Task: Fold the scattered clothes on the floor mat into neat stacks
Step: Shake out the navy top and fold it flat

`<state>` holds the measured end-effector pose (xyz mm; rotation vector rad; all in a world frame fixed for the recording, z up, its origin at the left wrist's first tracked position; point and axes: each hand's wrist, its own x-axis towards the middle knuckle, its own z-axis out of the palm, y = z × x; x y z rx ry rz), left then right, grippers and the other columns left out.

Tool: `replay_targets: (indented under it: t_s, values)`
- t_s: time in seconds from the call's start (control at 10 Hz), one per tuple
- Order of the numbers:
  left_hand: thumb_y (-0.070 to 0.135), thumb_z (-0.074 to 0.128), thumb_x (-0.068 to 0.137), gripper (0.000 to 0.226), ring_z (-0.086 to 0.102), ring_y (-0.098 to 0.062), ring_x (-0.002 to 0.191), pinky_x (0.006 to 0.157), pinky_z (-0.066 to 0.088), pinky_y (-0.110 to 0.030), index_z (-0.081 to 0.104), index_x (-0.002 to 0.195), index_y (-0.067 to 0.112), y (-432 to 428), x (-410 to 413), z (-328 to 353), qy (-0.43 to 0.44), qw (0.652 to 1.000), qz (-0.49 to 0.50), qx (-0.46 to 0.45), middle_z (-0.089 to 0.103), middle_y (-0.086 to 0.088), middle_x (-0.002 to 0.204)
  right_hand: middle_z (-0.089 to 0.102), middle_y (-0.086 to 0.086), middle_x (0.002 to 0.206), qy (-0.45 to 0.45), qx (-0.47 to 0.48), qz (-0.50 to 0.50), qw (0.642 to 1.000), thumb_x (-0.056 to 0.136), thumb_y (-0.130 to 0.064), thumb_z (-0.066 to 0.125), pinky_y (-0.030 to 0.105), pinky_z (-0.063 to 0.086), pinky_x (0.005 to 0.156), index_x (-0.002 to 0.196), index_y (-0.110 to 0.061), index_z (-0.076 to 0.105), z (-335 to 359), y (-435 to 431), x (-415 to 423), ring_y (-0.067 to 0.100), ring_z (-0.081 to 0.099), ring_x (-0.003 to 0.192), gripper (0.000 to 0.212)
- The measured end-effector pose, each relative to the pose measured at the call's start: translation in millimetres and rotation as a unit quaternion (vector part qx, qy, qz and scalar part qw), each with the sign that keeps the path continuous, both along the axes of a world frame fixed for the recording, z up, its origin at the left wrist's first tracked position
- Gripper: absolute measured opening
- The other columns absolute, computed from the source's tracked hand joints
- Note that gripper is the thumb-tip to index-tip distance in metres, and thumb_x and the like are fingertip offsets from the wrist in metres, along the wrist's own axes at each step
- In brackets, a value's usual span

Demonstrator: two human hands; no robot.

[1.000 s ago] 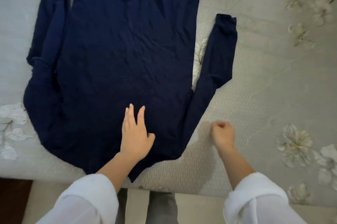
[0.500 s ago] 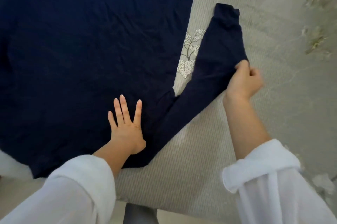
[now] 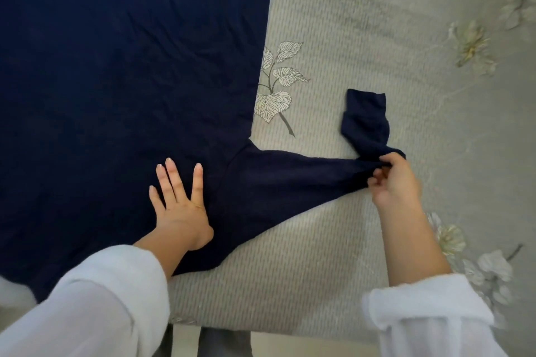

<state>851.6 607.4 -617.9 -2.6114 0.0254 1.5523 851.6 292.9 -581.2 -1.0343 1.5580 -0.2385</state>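
A single head-worn camera looks forward and steeply down, close over the floor mat (image 3: 362, 22). The navy garment (image 3: 116, 66) fills the frame from 9 to 12 o'clock and runs off its edges. The left hand (image 3: 179, 208) lies just below centre, the right hand (image 3: 396, 182) toward 4 o'clock. The left sleeve (image 3: 87, 298) enters at 7 o'clock, the right sleeve (image 3: 429, 313) at 5.
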Motion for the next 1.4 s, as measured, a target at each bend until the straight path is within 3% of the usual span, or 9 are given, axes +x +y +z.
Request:
replay_targets:
  t_s: [0.1,0.2,0.4,0.5,0.7,0.8,1.0,1.2,1.4]
  values:
    - [0.031,0.048,0.082,0.115,-0.059,-0.044,0.105,0.109,-0.015,-0.058,-0.064,0.106,0.017,0,1,-1,0.006,1.000,-0.003,0.002,-0.064,-0.029,0.114,0.043,0.002,0.058,-0.104,-0.127,0.143,0.976,0.074,0.000,0.057,0.024,0.032,0.045,0.062,-0.015,0.047,21,2,18,0.009,0.042,0.044,0.021]
    - [0.034,0.049,0.082,0.117,-0.058,-0.045,0.107,0.109,-0.014,-0.059,-0.064,0.105,0.016,-2,1,0,0.011,1.000,-0.002,0.011,-0.064,-0.030,0.114,0.066,0.003,0.066,-0.099,-0.033,0.517,0.849,0.079,-0.020,0.068,0.019,0.043,0.047,0.069,-0.014,0.067,39,20,32,0.012,0.060,0.057,0.012]
    - [0.037,0.050,0.081,0.119,-0.061,-0.044,0.102,0.109,-0.014,-0.059,-0.064,0.106,0.016,-1,0,-3,0.008,1.000,-0.006,0.016,-0.064,-0.030,0.114,0.064,-0.002,0.097,0.094,-0.201,0.358,0.907,0.086,-0.039,0.061,0.030,0.048,0.070,0.095,-0.019,0.060,-4,5,42,0.014,0.062,0.085,0.023]
    - [0.038,0.051,0.080,0.120,-0.060,-0.044,0.103,0.109,-0.015,-0.059,-0.064,0.106,0.016,1,0,-6,0.002,1.000,-0.008,0.013,-0.063,-0.030,0.114,0.054,-0.003,0.111,0.104,-0.146,0.393,0.902,0.079,-0.054,0.066,0.023,0.040,0.072,0.115,-0.013,0.052,-27,20,53,0.012,0.054,0.093,0.056]
    - [0.033,0.051,0.079,0.119,-0.061,-0.042,0.103,0.107,-0.017,-0.058,-0.064,0.106,0.019,3,-1,-9,-0.009,1.000,-0.006,-0.002,-0.065,-0.028,0.112,0.054,-0.006,0.071,0.073,-0.166,0.426,0.886,0.079,-0.026,0.067,0.024,0.041,0.059,0.074,-0.016,0.054,-35,49,74,0.011,0.052,0.067,0.017]
    - [0.033,0.052,0.078,0.120,-0.061,-0.041,0.104,0.106,-0.019,-0.058,-0.064,0.106,0.021,5,-2,-11,-0.019,1.000,-0.003,-0.015,-0.066,-0.026,0.111,0.053,-0.002,0.071,-0.026,-0.081,0.222,0.971,0.080,-0.015,0.060,0.025,0.040,0.054,0.069,-0.017,0.051,-14,32,62,0.013,0.050,0.067,0.014]
    - [0.030,0.050,0.077,0.116,-0.056,-0.039,0.114,0.106,-0.021,-0.056,-0.058,0.118,0.023,8,-11,-5,-0.083,0.994,-0.012,-0.076,-0.063,-0.023,0.121,0.059,0.006,0.081,-0.077,-0.100,0.033,0.991,0.089,-0.009,0.043,0.026,0.050,0.053,0.086,-0.010,0.051,55,2,-2,0.023,0.063,0.072,0.009]
    - [0.021,0.047,0.087,0.095,-0.037,-0.025,0.136,0.115,-0.010,-0.048,-0.029,0.144,0.023,15,-65,1,-0.146,0.958,-0.126,-0.214,-0.038,-0.010,0.150,0.064,0.009,0.082,-0.137,-0.271,0.063,0.951,0.086,-0.012,0.046,0.028,0.052,0.050,0.077,-0.014,0.046,112,34,-17,0.022,0.070,0.061,0.009]
    - [0.031,0.049,0.090,0.086,-0.022,-0.023,0.144,0.118,0.000,-0.043,-0.011,0.151,0.027,32,-50,3,-0.100,0.947,-0.188,-0.242,-0.031,-0.004,0.154,0.056,0.009,0.087,0.098,-0.087,0.237,0.963,0.090,-0.016,0.054,0.035,0.051,0.069,0.096,-0.001,0.063,49,82,-18,0.018,0.055,0.073,0.018]
